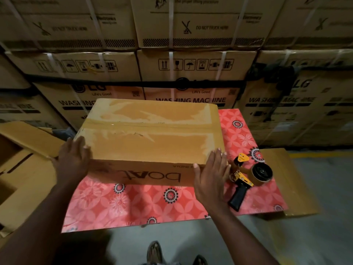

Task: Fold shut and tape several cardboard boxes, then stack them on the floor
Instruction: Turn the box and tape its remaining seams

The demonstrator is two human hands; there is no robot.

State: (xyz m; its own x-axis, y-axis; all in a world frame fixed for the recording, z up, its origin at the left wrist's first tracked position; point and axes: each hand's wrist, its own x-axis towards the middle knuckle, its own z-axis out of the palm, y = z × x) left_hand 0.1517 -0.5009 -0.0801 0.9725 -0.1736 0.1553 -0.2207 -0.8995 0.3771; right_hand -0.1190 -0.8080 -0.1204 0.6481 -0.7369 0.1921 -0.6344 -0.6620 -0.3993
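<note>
Box (149, 138) between flat left hand (73, 161), right hand (210, 176)

One taped box (149, 144) — one tape dispenser (246, 178)

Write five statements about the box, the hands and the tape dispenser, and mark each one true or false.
1. The top seam of the box is covered with tape. True.
2. The right hand holds the tape dispenser. False: the dispenser lies on the red patterned table, right of the box, and the right hand is flat against the box's near right corner.
3. The left hand touches the left end of the box. True.
4. The box stands on the floor. False: it rests on the table.
5. The lettering on the near side of the box reads upside down in the head view. True.
</note>
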